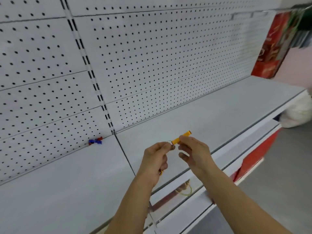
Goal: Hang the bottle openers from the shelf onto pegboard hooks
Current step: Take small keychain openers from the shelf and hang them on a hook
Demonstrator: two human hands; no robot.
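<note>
I hold a yellow bottle opener (183, 135) above the grey shelf (67, 183). My right hand (194, 153) pinches its stick-like body. My left hand (156, 157) pinches the metal key ring at its left end, and something small and yellow-red shows under that palm. A small cluster of blue and red bottle openers (95, 141) lies on the shelf against the base of the pegboard (152, 56), well to the left of my hands. No hooks show on the near pegboard; a few blurred ones sit at the far upper right.
A slotted upright (91, 71) splits the pegboard into two panels. A red printed package (271, 48) hangs at the far right end. Below the shelf edge is a lower tier with a yellow cord (187, 191). A white bag (297, 114) lies on the floor at right.
</note>
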